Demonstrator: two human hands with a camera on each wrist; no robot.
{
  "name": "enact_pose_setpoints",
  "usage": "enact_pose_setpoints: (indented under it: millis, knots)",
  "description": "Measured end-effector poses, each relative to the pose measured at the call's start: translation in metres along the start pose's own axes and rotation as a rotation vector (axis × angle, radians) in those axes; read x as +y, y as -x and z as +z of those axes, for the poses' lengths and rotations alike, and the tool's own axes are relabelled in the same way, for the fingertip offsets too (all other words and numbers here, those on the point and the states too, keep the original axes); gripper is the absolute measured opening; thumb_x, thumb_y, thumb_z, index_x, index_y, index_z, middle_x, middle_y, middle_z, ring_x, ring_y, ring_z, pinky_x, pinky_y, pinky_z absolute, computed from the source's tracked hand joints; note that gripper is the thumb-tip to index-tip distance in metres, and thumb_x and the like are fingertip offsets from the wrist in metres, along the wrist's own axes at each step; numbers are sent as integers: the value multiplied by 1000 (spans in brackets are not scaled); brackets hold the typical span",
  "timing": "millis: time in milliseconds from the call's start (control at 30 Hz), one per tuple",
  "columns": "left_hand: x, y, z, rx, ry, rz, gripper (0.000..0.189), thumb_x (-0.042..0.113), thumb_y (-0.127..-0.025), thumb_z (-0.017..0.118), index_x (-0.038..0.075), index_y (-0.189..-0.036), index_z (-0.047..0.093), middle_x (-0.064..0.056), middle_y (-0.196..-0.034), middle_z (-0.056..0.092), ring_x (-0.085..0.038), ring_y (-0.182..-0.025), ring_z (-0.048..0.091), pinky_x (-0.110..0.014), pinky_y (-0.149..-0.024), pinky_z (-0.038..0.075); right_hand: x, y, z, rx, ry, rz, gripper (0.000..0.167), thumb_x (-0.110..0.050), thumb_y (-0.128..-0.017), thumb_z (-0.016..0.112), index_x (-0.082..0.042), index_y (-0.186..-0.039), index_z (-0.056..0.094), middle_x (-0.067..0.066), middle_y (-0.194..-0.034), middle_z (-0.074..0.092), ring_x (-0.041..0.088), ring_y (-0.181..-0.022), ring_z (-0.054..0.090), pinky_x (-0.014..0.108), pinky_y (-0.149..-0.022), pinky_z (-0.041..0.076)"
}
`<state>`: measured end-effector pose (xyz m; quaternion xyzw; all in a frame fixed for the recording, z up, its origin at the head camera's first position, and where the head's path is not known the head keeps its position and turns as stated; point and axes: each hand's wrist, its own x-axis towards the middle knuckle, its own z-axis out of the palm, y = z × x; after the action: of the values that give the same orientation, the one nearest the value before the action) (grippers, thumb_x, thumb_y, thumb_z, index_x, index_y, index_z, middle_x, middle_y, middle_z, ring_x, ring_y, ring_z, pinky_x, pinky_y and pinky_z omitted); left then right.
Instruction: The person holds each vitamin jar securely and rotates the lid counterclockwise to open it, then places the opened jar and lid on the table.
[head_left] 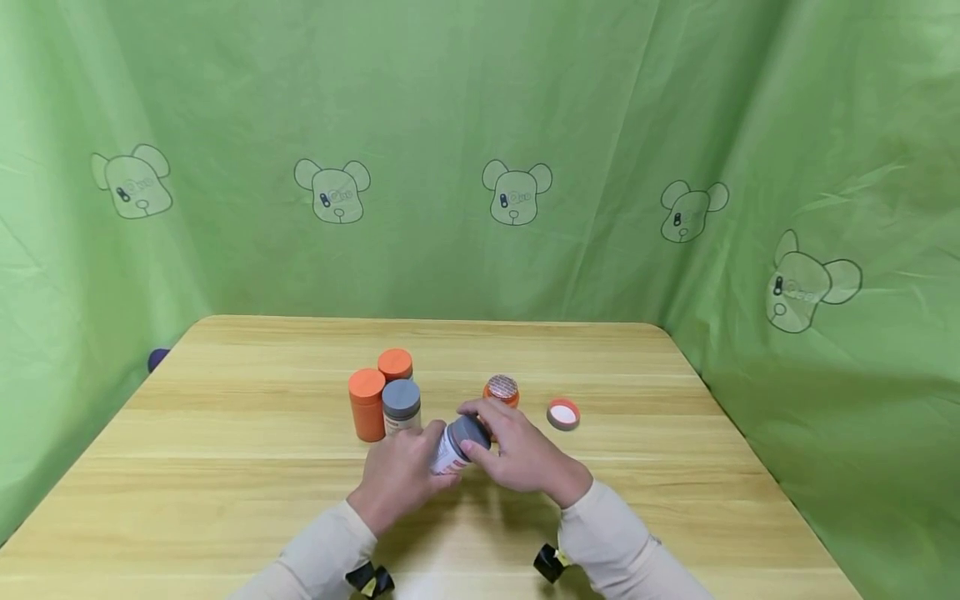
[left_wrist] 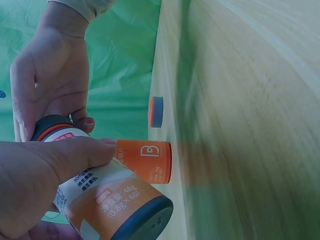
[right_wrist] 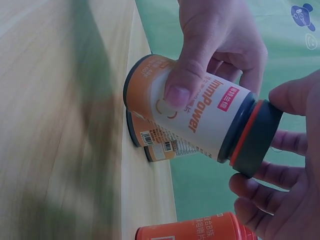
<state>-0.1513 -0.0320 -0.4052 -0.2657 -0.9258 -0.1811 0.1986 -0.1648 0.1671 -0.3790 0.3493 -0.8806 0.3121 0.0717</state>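
My left hand (head_left: 397, 477) grips the body of a white and orange pill bottle (right_wrist: 200, 112), its thumb laid along the label. Tilted, the bottle is held above the table with its top toward my right hand (head_left: 528, 454). The right fingers and thumb curl round its dark grey cap (right_wrist: 257, 140); a red ring shows just under the cap. Behind the right hand stands an orange bottle (left_wrist: 145, 162) without a cap, a printed foil seal (head_left: 502, 386) across its mouth. A loose cap (head_left: 563, 414), grey outside with a red rim and white inside, lies upturned to its right.
Left of my hands, three bottles stand close together: an orange one (head_left: 367, 408), another with an orange lid (head_left: 395, 362) behind, and a grey-lidded one (head_left: 401, 398). The wooden table (head_left: 225, 500) ends at a green curtain (head_left: 435, 100) with bear drawings.
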Motion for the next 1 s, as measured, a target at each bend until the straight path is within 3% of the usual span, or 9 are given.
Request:
enact_pose_setpoints:
  millis: [300,467,833,1000]
  knots:
    - [1,0,0,-9,1,-1,53,42,-66,86,9,-100,62,-1,-66,57,-11,-49,50,-24,-40,35,1,0,-1,17,24,48,43,-35,-94,61,-8,-127,54,-1,-102,57,11,-79,54,28,-68,47]
    - [2,-1,-1,-10,8,5,52,40,-66,87,9,-100,62,-1,-66,58,-12,-49,50,-25,-40,36,1,-1,0,15,32,43,37,-35,-94,61,-10,-122,56,-1,-98,59,11,-77,54,27,-67,47]
    - [2,0,0,-4,2,14,54,40,-65,88,8,-100,62,-3,-68,60,-12,-50,52,-24,-41,38,0,2,-3,-30,-20,-8,39,-20,-91,63,-8,-126,52,3,-112,58,11,-86,55,30,-73,50]
    - [2,-1,-2,-16,4,4,54,41,-65,87,8,-102,63,-3,-70,60,-12,-51,52,-24,-41,38,0,2,-4,-36,-22,16,44,-27,-92,64,-7,-129,51,2,-107,57,11,-83,55,34,-71,52]
